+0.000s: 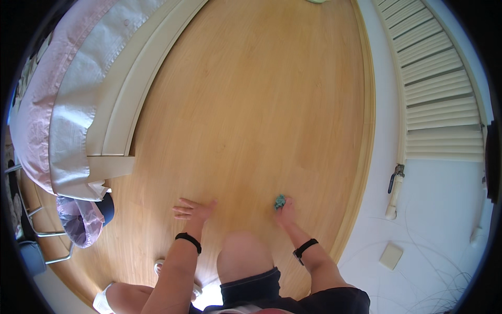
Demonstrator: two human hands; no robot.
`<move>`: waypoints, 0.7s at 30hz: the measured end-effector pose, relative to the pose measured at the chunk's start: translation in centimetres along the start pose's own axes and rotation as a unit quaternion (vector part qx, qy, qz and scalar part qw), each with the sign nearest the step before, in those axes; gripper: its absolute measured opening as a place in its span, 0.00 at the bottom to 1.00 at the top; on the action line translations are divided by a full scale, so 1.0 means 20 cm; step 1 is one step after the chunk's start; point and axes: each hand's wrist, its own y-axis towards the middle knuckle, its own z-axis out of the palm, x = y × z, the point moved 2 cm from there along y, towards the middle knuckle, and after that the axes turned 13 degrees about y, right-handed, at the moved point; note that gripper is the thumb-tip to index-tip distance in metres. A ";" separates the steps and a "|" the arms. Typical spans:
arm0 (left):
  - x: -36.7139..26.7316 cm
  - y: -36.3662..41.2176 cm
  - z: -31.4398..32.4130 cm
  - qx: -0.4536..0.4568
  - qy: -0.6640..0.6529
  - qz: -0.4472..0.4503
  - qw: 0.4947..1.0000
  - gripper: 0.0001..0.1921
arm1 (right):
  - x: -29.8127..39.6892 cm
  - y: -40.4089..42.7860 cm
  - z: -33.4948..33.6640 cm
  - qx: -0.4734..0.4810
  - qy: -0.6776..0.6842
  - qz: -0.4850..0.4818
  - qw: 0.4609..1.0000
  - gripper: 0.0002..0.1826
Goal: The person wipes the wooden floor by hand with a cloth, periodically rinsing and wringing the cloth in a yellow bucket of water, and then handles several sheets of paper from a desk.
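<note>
My right hand point(287, 212) is closed around a small crumpled teal-green cloth or wad point(279, 201), close to the wooden floor point(243, 129). Whether the wad touches the boards is hard to tell. To the left, my left hand point(195, 211) has its fingers spread over the floor and holds nothing. A black band point(190, 240) circles the left wrist, and a dark strap point(306, 249) is on the right one. Between the two forearms is my bent knee point(246, 255).
A bed point(117, 114) with pink and white covers stands at left. Beside its foot is a bin with a pink liner point(82, 227), near a metal-legged chair point(55, 234). A white radiator point(439, 94), its valve pipe point(395, 192) and a wall plate point(391, 256) line the right wall.
</note>
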 end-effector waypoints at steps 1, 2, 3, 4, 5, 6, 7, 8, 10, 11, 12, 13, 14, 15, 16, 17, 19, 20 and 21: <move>-0.01 -0.03 -0.02 0.001 0.001 0.006 1.000 0.75 | 0.00 -0.01 -0.01 0.006 0.006 -0.040 0.999 0.20; -0.01 -0.05 -0.03 0.020 0.004 0.019 1.000 0.75 | -0.01 -0.02 -0.01 0.001 0.004 -0.037 0.999 0.20; 0.03 -0.04 -0.05 0.035 0.006 0.021 0.999 0.75 | 0.03 -0.02 0.00 0.021 0.002 0.010 1.000 0.19; 0.07 -0.01 -0.06 0.033 0.009 0.019 0.999 0.75 | 0.05 -0.04 0.02 0.037 -0.002 0.059 0.998 0.19; 0.12 0.02 -0.08 0.026 0.015 0.022 0.999 0.74 | 0.10 -0.06 0.07 0.040 0.001 0.062 0.997 0.19; 0.13 0.01 -0.08 0.025 0.019 0.034 0.999 0.74 | 0.10 -0.05 0.10 0.018 -0.003 0.071 0.997 0.20; 0.11 -0.02 -0.11 0.030 0.019 0.042 0.998 0.74 | 0.09 -0.02 0.10 -0.007 -0.009 0.077 0.997 0.21; 0.09 -0.07 -0.15 0.053 0.036 0.066 0.996 0.73 | 0.05 -0.01 0.09 -0.047 -0.038 0.070 0.996 0.22; 0.12 0.00 -0.25 0.081 0.041 0.147 0.985 0.70 | 0.21 -0.08 0.26 -0.030 -0.052 0.066 0.996 0.24; 0.24 0.08 -0.23 0.098 0.033 0.197 0.975 0.69 | 0.31 -0.24 0.38 0.035 -0.043 0.080 0.995 0.24; 0.11 -0.09 -0.23 0.124 -0.006 0.248 0.961 0.64 | 0.20 -0.17 0.23 0.109 0.000 0.069 0.992 0.22; 0.23 -0.11 -0.23 0.142 -0.031 0.249 0.958 0.59 | 0.27 -0.28 0.27 0.226 0.071 0.067 0.969 0.20; 0.34 -0.14 -0.24 0.154 -0.021 0.236 0.959 0.59 | 0.33 -0.42 0.30 0.307 0.265 0.156 0.901 0.18; 0.52 -0.06 -0.35 0.186 -0.118 0.223 0.950 0.52 | 0.69 -0.53 0.44 0.391 0.457 0.226 0.767 0.17; 0.64 -0.04 -0.45 0.219 -0.217 0.225 0.924 0.46 | 0.94 -0.61 0.47 0.410 0.461 0.228 0.753 0.17; 0.84 -0.15 -0.49 0.232 -0.210 0.197 0.929 0.46 | 1.08 -0.80 0.38 0.408 0.587 0.240 0.657 0.16; 1.02 -0.38 -0.74 0.314 -0.307 0.306 0.845 0.35 | 1.36 -0.99 0.16 0.387 0.700 0.233 0.553 0.15; 1.12 -0.46 -0.79 0.307 -0.322 0.281 0.851 0.30 | 1.48 -1.07 0.05 0.388 0.750 0.256 0.471 0.16; 1.17 -0.58 -0.88 0.307 -0.326 0.282 0.848 0.30 | 1.59 -1.11 -0.08 0.384 0.792 0.269 0.392 0.16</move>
